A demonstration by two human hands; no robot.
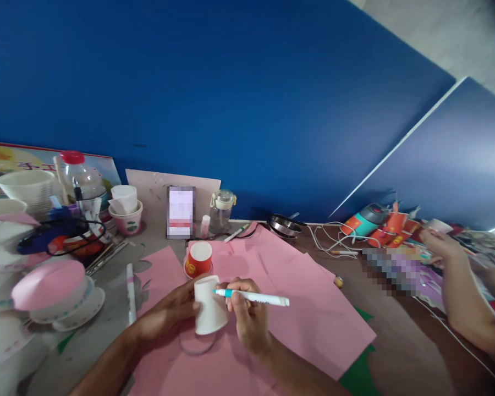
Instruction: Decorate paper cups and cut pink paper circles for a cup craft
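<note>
Upside down over the pink paper, a white paper cup (209, 311) is gripped from its left side by my left hand (175, 308), whose fingers go round behind it. My right hand (247, 319) pinches a white marker with a teal tip (258, 297). The tip meets or nearly meets the upper right side of the cup; I cannot tell which. Just behind the white cup stands a red paper cup (198, 259). Sheets of pink paper (305, 308) lie under both hands. Left of my left hand lies a white marker with a pink band (131, 291).
Stacked white paper bowls (27, 187) and pink-topped cup pieces (49, 286) crowd the left. A phone (180, 212) and a clear bottle (223, 212) stand at the back. White cables (334, 239) and a teal-orange bottle (365, 220) lie right, near another person's arm (466, 286).
</note>
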